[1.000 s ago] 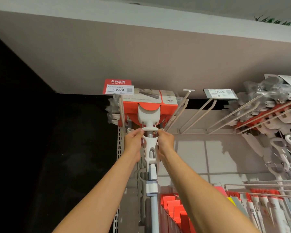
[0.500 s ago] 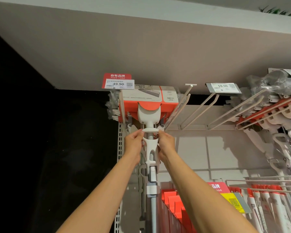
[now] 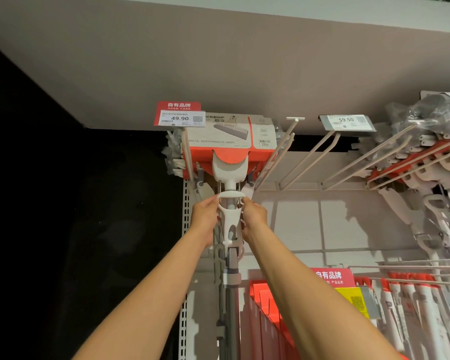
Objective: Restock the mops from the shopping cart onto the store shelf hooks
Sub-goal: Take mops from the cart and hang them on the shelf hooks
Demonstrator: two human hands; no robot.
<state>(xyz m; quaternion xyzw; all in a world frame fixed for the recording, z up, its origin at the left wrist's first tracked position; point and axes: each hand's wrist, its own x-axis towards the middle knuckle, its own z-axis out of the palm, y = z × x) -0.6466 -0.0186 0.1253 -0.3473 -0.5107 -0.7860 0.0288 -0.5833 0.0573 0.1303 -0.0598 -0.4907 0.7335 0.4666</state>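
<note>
While both hands, left hand (image 3: 205, 219) and right hand (image 3: 253, 220), pinch the mop (image 3: 230, 222) at its white yoke, the boxed head sits on the shelf's top-left hook (image 3: 186, 149); steady it, release gently.

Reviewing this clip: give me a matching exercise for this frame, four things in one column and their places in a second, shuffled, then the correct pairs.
Things:
1. mop
2. 49.90 price tag
3. 59.50 price tag
4. empty hook

Places:
A. far left of the top row
B. held up between the left hand and the right hand
C. right of the empty hook
D. just right of the mop's orange box

Pairs: 1-B, 2-A, 3-C, 4-D
</note>
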